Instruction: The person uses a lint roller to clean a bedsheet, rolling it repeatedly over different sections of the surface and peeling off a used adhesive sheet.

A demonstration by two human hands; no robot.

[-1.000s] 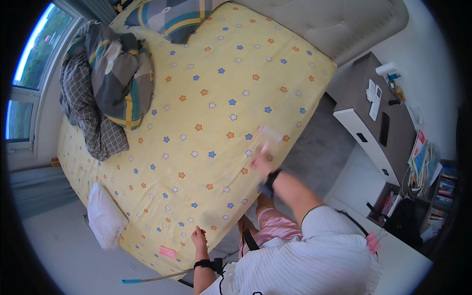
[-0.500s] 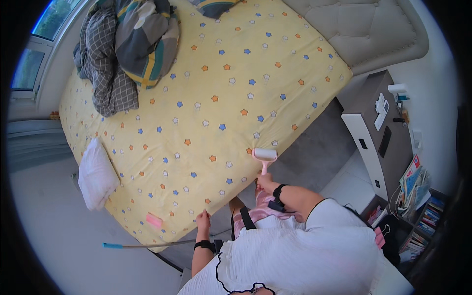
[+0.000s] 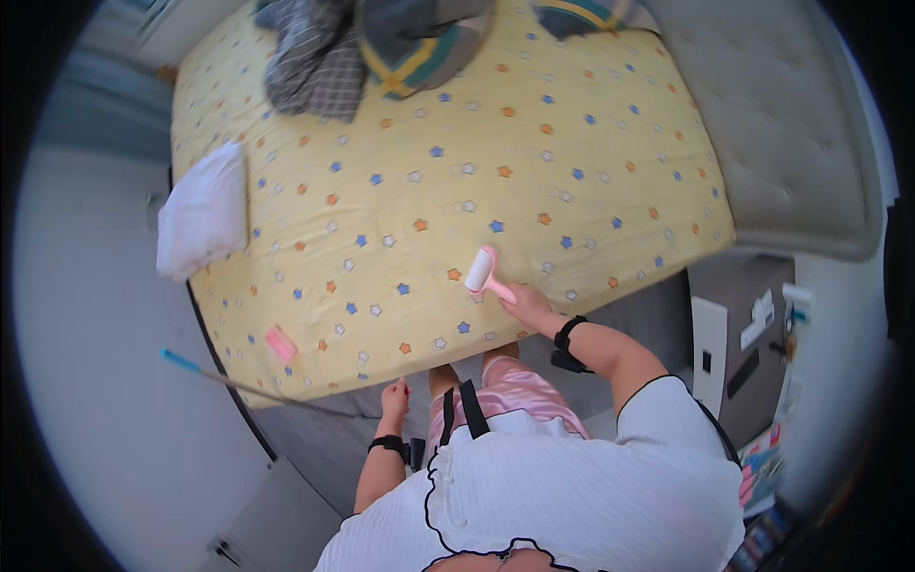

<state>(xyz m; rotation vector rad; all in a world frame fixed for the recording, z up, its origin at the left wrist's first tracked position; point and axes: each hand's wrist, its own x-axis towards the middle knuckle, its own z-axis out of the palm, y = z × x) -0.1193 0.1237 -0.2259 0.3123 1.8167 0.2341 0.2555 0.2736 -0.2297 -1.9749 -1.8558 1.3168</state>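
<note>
My right hand (image 3: 529,307) is closed around the pink handle of a lint roller (image 3: 480,271). The roller's white cylinder is over the yellow star-patterned sheet on the bed (image 3: 448,315), near the bed's front edge; I cannot tell whether it presses on the cloth. Just off that edge hangs my left hand (image 3: 396,396), fingers curled in and nothing visible in them. A small pink piece, perhaps a cover (image 3: 281,343), lies on the sheet at the left. Passing close by my left wrist is a thin rod with a blue end (image 3: 181,360), slanting across the bed's near left corner.
Grey checked bedding (image 3: 319,71) and a patterned cushion (image 3: 410,48) are heaped at the far side. A white pillow (image 3: 203,214) rests on the left edge. At the right stand a padded headboard (image 3: 777,133) and a bedside cabinet (image 3: 729,329) with small items on top.
My right hand has carried the lint roller farther onto the bed, and the roller has tilted to point left. The whole view has turned and shifted. My left hand stays by the bed's edge.
</note>
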